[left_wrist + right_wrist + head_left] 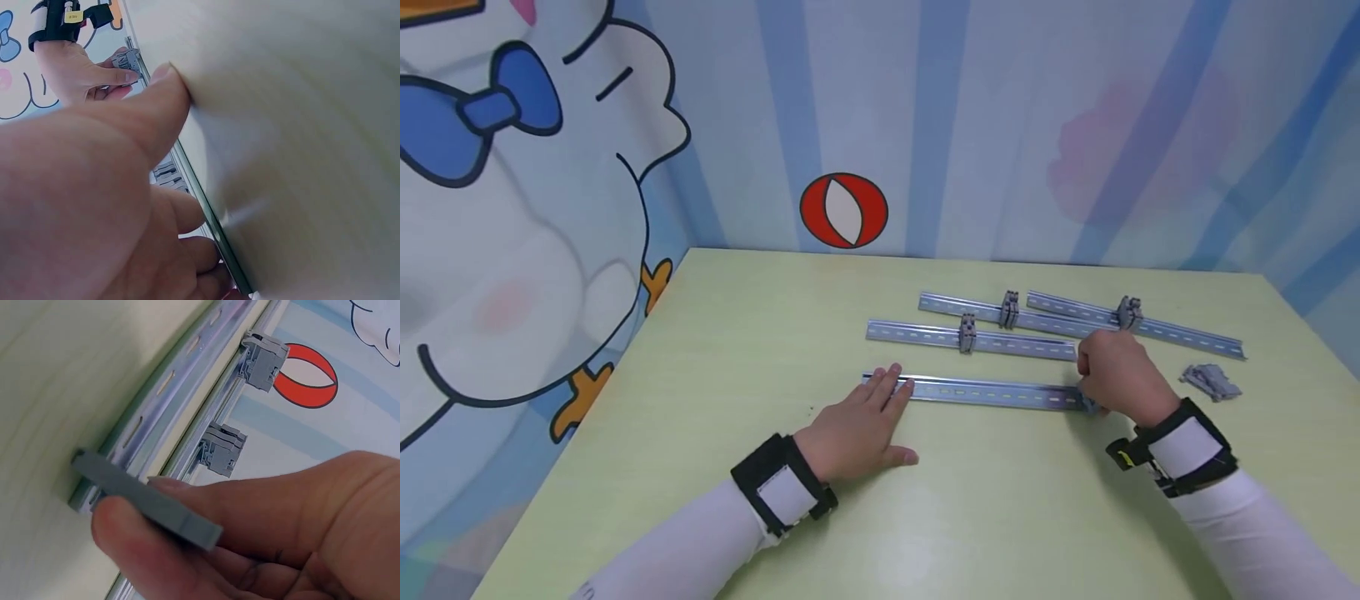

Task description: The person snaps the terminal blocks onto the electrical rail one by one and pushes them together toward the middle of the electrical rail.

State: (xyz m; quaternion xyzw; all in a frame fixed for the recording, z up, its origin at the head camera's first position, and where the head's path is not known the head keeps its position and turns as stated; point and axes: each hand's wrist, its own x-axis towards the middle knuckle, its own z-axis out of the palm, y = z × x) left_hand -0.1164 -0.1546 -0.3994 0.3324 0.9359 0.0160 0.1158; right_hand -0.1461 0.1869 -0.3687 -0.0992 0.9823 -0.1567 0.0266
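Observation:
The nearest metal rail [985,392] lies across the green table [760,333]. My left hand [865,417] lies flat, its straight fingers pressing on the rail's left end; the left wrist view shows that hand [94,187] beside the rail [209,219]. At the rail's right end my right hand [1116,375] pinches a grey terminal block [1090,406]. In the right wrist view the block [144,500] sits between thumb and finger of this hand [281,531] and touches the end of the rail [156,406].
Three more rails lie farther back, each carrying a grey block [967,333], [1009,310], [1129,312]. A small pile of loose grey blocks [1210,381] lies right of my right hand. A painted wall stands behind the table.

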